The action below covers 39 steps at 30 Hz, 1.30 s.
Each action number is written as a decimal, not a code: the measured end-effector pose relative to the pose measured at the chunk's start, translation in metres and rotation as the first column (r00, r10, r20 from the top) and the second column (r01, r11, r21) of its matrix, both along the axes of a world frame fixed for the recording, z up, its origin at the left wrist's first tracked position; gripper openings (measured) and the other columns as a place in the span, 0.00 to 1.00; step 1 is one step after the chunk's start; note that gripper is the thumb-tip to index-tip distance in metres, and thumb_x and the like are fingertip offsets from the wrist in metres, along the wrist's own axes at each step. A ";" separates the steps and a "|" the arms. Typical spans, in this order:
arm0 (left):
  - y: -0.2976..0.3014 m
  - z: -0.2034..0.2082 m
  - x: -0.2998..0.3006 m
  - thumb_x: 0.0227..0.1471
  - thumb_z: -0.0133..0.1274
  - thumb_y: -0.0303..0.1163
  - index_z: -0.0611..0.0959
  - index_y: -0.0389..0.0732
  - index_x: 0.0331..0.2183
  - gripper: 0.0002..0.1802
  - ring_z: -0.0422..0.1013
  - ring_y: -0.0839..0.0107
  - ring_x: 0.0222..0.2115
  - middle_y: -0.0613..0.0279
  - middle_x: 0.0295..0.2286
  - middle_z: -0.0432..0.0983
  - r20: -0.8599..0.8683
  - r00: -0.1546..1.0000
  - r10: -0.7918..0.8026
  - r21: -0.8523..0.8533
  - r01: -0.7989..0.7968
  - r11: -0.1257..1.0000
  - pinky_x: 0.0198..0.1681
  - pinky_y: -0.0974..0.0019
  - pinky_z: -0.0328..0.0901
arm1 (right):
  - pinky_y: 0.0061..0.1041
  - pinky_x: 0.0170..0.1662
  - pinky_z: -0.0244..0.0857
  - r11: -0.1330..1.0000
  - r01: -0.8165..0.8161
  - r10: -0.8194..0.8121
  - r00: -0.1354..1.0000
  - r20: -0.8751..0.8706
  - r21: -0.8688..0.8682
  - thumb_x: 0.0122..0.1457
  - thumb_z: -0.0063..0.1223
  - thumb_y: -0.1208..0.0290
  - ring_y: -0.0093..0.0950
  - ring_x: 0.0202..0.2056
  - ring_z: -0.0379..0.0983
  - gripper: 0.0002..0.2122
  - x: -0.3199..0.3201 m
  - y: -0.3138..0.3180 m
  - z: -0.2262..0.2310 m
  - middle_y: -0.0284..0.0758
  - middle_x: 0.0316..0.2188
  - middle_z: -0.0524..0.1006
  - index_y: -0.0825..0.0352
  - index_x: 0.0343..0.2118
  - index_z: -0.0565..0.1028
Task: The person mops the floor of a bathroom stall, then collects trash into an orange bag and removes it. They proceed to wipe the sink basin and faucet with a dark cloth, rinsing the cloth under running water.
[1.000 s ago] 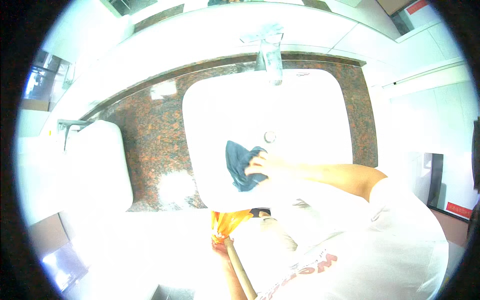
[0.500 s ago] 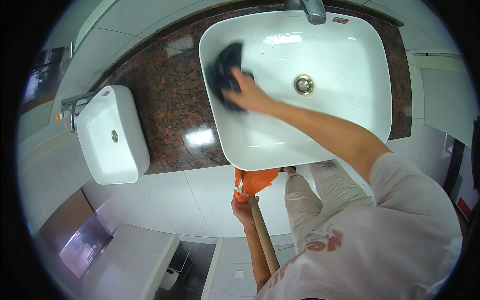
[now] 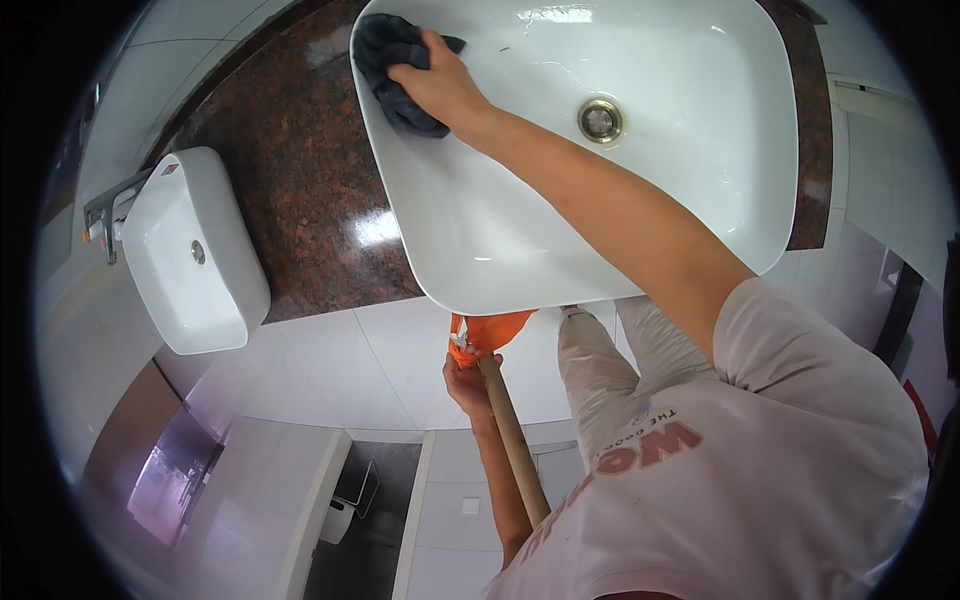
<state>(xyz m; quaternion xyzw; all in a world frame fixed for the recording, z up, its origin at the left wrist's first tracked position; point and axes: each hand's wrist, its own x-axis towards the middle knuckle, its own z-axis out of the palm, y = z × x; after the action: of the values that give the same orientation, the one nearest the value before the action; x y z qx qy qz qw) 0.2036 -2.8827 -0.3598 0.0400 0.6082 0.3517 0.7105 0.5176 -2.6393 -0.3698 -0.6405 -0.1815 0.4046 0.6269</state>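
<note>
My right hand (image 3: 440, 82) is closed on a dark grey cloth (image 3: 395, 105), pressing it against the upper left inner wall of a large white washbasin (image 3: 520, 265). Its forearm stretches across the bowl, left of and below the metal drain (image 3: 601, 121). Below the basin's front edge, my left hand (image 3: 467, 385) has its fingers closed around an orange plastic bag (image 3: 500, 330), partly hidden under the rim. A tan pole (image 3: 512, 435) lies along that forearm, its end at the same hand; whether the fingers grip the pole too is unclear.
A speckled red-brown stone counter (image 3: 290, 190) carries the large basin and a smaller white basin (image 3: 185, 290) with a chrome tap (image 3: 105, 215) at the left. Low at the left, a paper holder (image 3: 337, 520) hangs in a recess beside a pale partition (image 3: 260, 500).
My right hand has slid the cloth up and left along the basin wall. The view has shifted, so the large basin sits higher and its tap is out of sight. The left hand keeps its hold.
</note>
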 end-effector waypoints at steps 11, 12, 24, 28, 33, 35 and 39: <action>-0.003 -0.005 -0.001 0.61 0.33 0.44 0.74 0.42 0.38 0.19 0.70 0.68 0.30 0.65 0.30 0.74 -0.028 0.990 -0.135 0.038 0.136 0.990 0.30 0.62 0.69 | 0.41 0.42 0.67 0.270 -0.870 0.950 0.170 0.262 -0.413 0.47 0.53 0.52 0.41 0.44 0.72 0.26 -0.033 -0.158 0.047 0.42 0.39 0.77 0.58 0.50 0.70; -0.003 -0.006 -0.004 0.61 0.34 0.44 0.74 0.42 0.38 0.19 0.70 0.68 0.30 0.64 0.31 0.74 0.003 0.992 -0.130 0.044 0.130 0.991 0.30 0.62 0.69 | 0.40 0.42 0.67 0.246 -0.865 0.959 0.153 0.237 -0.437 0.47 0.53 0.51 0.41 0.44 0.72 0.26 -0.019 -0.168 0.055 0.43 0.38 0.77 0.58 0.49 0.71; -0.011 -0.014 -0.011 0.59 0.39 0.47 0.76 0.43 0.36 0.19 0.71 0.65 0.31 0.63 0.31 0.75 -0.078 0.988 -0.134 0.022 0.136 0.990 0.30 0.57 0.68 | 0.42 0.48 0.65 0.379 -0.892 0.875 0.259 0.409 -0.246 0.55 0.55 0.51 0.45 0.45 0.72 0.25 0.042 -0.249 0.039 0.45 0.42 0.76 0.62 0.52 0.71; -0.013 -0.025 -0.022 0.59 0.40 0.48 0.75 0.42 0.36 0.19 0.72 0.62 0.31 0.60 0.31 0.75 0.026 0.995 -0.093 0.048 0.092 0.995 0.31 0.56 0.69 | 0.44 0.46 0.66 0.477 -0.852 0.836 0.363 0.411 -0.218 0.56 0.50 0.49 0.46 0.45 0.72 0.25 -0.050 -0.179 0.042 0.45 0.40 0.77 0.61 0.51 0.70; -0.010 -0.014 -0.016 0.60 0.37 0.46 0.74 0.42 0.39 0.19 0.71 0.67 0.31 0.60 0.35 0.75 -0.008 0.991 -0.130 0.065 0.130 0.989 0.29 0.64 0.68 | 0.43 0.46 0.65 0.429 -0.834 0.897 0.347 0.274 -0.347 0.55 0.52 0.54 0.43 0.44 0.73 0.23 0.031 -0.258 0.041 0.41 0.39 0.77 0.59 0.51 0.71; -0.010 -0.012 -0.016 0.60 0.37 0.46 0.74 0.42 0.39 0.18 0.71 0.68 0.31 0.61 0.33 0.75 -0.002 0.995 -0.099 0.046 0.099 0.994 0.30 0.63 0.68 | 0.47 0.47 0.65 0.301 -0.777 0.953 0.229 0.196 -0.553 0.55 0.51 0.57 0.41 0.47 0.72 0.22 0.093 -0.302 0.056 0.40 0.42 0.77 0.55 0.53 0.69; -0.011 -0.011 -0.012 0.60 0.38 0.46 0.76 0.43 0.36 0.18 0.70 0.68 0.30 0.66 0.30 0.75 -0.004 0.999 -0.041 0.033 0.041 0.999 0.31 0.61 0.66 | 0.43 0.55 0.51 0.177 -0.391 0.924 -0.250 0.289 -0.903 0.54 0.52 0.70 0.36 0.51 0.65 0.20 0.170 -0.364 0.071 0.38 0.46 0.71 0.50 0.52 0.69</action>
<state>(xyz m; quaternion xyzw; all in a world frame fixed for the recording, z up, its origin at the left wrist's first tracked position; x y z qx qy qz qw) 0.1916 -2.8934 -0.3705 0.0650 0.6025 0.3469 0.7158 0.6878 -3.0034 -0.2986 -0.6220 -0.7065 0.3040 -0.1466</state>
